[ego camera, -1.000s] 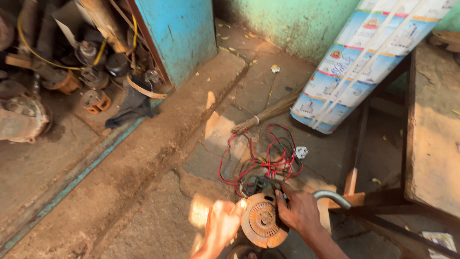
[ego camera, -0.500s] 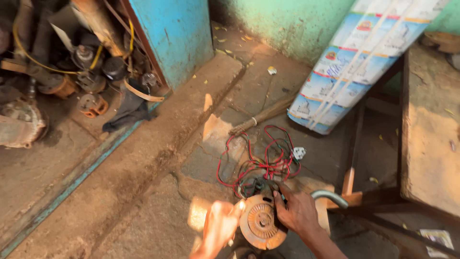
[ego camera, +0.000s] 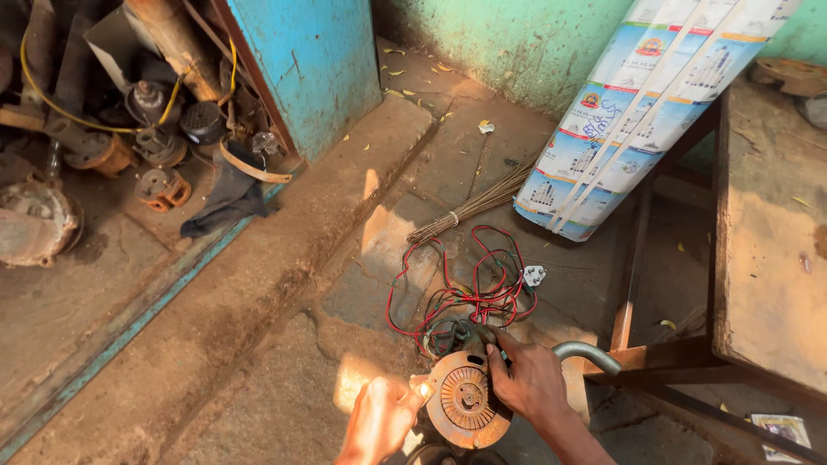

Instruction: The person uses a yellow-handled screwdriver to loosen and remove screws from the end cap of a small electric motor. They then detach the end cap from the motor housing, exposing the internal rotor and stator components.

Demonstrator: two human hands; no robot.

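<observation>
The left hand point(ego camera: 379, 420) curls its fingers against the left rim of a rusty, ribbed round motor disc point(ego camera: 463, 398) low on the stone floor point(ego camera: 258, 344); the right hand point(ego camera: 530, 383) clasps its right edge, below tangled red wires point(ego camera: 465, 284) and a white plug point(ego camera: 534, 275).

We see warm, hard daylight falling in small patches on the stone floor point(ego camera: 258, 379), one just beside the rusty motor disc point(ego camera: 465, 398). It washes out the left hand point(ego camera: 379, 420), which glares orange and looks slightly soft. The right hand point(ego camera: 530, 383), at the disc's other side, sits in even shade. Beyond the disc, the red wires point(ego camera: 465, 284) stay sharp. Straight lines bow toward the frame edges.
</observation>
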